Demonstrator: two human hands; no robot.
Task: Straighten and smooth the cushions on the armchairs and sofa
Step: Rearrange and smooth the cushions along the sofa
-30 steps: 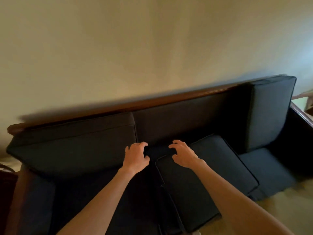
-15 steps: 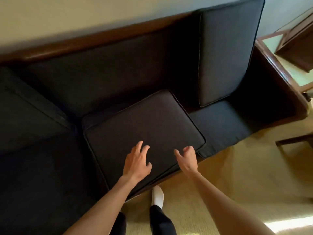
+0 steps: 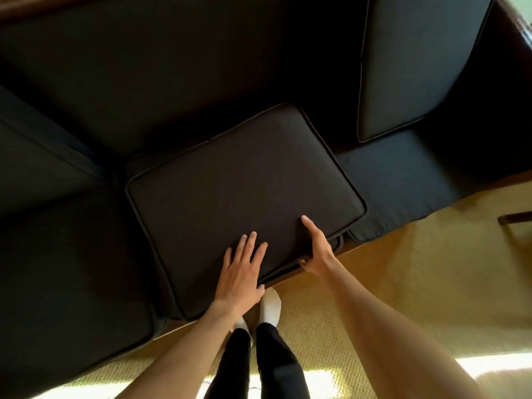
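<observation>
A dark piped cushion (image 3: pixel 239 191) lies flat and skewed on the middle seat of the dark sofa (image 3: pixel 144 67), its near edge overhanging the front. My left hand (image 3: pixel 241 272) rests flat on its top near the front edge, fingers spread. My right hand (image 3: pixel 316 251) grips the front right edge, thumb on top and fingers underneath. Another back cushion (image 3: pixel 417 64) stands upright at the right end. A tilted back cushion (image 3: pixel 37 156) leans at the left end.
The right seat cushion (image 3: pixel 403 177) lies beside the skewed cushion. My legs and white socks (image 3: pixel 270 306) stand on beige carpet (image 3: pixel 388 298) right against the sofa front. A wooden furniture leg (image 3: pixel 515 218) shows at the right edge.
The view has tilted down onto the seat. Both hands came back from the sofa's rear to the cushion's front edge; the left flattened on top and the right closed on the edge.
</observation>
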